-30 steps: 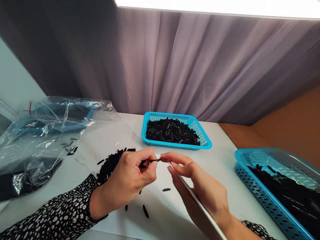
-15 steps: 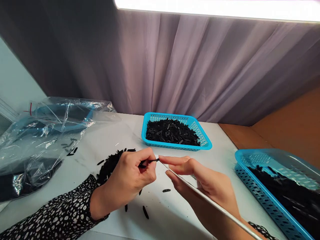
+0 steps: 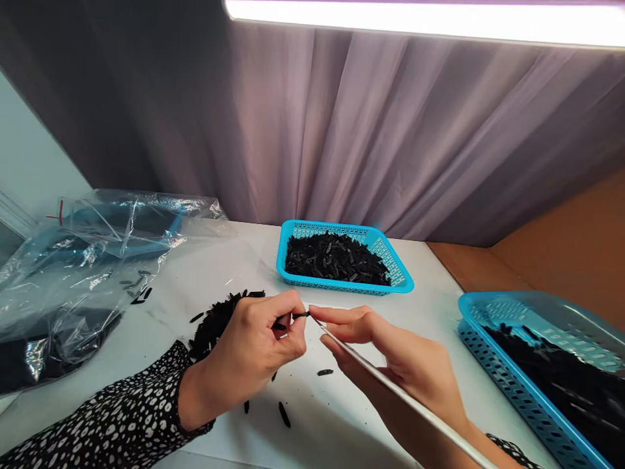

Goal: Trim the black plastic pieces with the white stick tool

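Note:
My left hand (image 3: 258,339) is closed in a pinch on a small, slim black piece (image 3: 301,315), whose end sticks out toward the right. More black shows within its curled fingers. In my right hand (image 3: 405,355) is a long, slim, pale tool (image 3: 407,398); its thin tip meets or nearly meets the piece's end. Whether the tip is a blade or tweezers I cannot tell. Partly hidden behind my left hand lies a heap of similar black pieces (image 3: 215,324). Loose black pieces (image 3: 284,415) lie on the white tabletop below the hands.
A blue basket (image 3: 407,283) full of black pieces stands at the back. Another blue basket (image 3: 508,371) with black contents is at the right, partly under clear plastic. Clear plastic bags (image 3: 97,260) cover the left side. Behind hangs a grey curtain (image 3: 342,130).
The right hand and its tool have shifted and tilted very slightly. The left hand keeps its pinch on the black piece, almost in the same place.

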The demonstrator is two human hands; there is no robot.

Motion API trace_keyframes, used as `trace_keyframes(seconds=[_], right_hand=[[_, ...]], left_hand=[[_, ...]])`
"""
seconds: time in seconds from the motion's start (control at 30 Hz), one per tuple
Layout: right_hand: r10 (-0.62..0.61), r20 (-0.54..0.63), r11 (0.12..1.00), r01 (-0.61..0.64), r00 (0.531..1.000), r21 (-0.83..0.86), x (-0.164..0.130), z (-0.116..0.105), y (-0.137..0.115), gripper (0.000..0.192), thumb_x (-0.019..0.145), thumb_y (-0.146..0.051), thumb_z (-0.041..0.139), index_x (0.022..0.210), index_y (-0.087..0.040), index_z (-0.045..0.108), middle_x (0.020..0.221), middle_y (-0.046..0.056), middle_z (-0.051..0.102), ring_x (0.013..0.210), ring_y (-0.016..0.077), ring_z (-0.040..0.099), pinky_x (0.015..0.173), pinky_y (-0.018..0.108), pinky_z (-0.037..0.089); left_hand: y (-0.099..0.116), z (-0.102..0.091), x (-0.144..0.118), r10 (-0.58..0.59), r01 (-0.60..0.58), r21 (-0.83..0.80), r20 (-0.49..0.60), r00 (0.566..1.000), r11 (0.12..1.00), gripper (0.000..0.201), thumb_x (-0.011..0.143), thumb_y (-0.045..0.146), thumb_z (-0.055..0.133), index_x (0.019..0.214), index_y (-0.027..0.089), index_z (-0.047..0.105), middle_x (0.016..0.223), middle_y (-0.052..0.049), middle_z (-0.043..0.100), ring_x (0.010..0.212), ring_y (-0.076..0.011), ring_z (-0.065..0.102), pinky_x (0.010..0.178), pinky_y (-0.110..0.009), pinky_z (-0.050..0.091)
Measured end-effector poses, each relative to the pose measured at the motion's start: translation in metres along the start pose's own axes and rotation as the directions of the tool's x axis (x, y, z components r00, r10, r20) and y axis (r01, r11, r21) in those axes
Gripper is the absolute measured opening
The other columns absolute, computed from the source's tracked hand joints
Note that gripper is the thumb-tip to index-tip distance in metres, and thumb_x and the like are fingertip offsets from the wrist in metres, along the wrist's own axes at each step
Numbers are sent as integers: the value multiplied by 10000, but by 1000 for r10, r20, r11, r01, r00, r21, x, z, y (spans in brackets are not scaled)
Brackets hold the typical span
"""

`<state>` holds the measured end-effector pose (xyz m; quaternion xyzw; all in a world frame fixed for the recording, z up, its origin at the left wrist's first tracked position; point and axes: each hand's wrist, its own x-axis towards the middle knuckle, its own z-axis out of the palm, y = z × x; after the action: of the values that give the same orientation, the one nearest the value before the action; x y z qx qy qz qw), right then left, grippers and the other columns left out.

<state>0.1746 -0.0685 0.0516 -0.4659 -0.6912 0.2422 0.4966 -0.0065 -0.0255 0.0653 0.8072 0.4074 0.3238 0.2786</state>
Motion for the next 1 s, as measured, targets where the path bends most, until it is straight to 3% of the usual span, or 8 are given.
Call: trace_keyframes(seconds=[0.2,0.33,0.53,0.7,0.77,0.87,0.93,1.0], right_hand=[[-152,6,976,151,988,-158,-1,6,3,113,926,-232,575,826,-258,619,1017,37,778,759,194,725,550,265,568],[-357,-69,918,336,931,-212,-1,16,12,148,947,-176,498,850,-259,572,1007,27,779,758,179,729,719,307,594],[-419,-146,890,374,896,-260,0,19,21,127,939,-127,514,874,-225,562,1044,52,757,816,175,719,731,292,572],[-106,-140,988,88,984,-126,3,12,17,90,945,-232,573,855,-238,568,1043,31,763,842,163,724,690,248,542],[42,-125,997,-50,991,-58,5,11,17,126,944,-323,578,855,-235,559,883,25,767,748,163,712,602,233,509],[238,-25,966,-234,971,107,7,14,25,219,964,-444,510,911,-232,532,487,-76,514,424,111,464,428,215,339],[309,46,920,-311,950,237,8,18,32,299,981,-506,435,974,-226,540,456,-108,307,408,102,277,413,225,233],[346,81,879,-353,935,321,9,22,37,379,982,-546,401,999,-212,579,499,-94,252,459,108,234,443,240,202]], left_hand=[[2,0,-1,-36,36,-34,-1,999,999,191,848,126,455,668,189,453,546,85,310,497,-69,284,477,-213,251],[5,0,-2,-64,66,-98,20,998,993,191,868,170,455,678,188,471,546,83,306,497,-74,281,472,-219,247],[5,-2,-4,-109,113,-192,34,993,975,187,884,221,490,700,190,494,565,79,295,515,-84,272,472,-216,245],[4,-3,-4,-207,221,-286,78,975,932,219,910,271,500,704,196,495,562,76,333,512,-84,293,466,-207,250],[3,-3,-3,-242,262,-325,101,965,909,237,920,308,510,712,195,506,565,77,330,505,-81,280,452,-202,240],[0,-2,-1,-298,345,-373,180,937,861,296,939,421,498,751,199,550,546,86,282,469,-82,227,412,-211,196],[-3,0,0,-327,391,-379,225,918,839,358,940,503,478,782,200,584,529,90,249,450,-84,199,396,-224,161],[-5,2,0,-332,392,-355,219,917,849,400,932,542,480,789,193,612,523,88,246,451,-85,202,403,-233,154]])
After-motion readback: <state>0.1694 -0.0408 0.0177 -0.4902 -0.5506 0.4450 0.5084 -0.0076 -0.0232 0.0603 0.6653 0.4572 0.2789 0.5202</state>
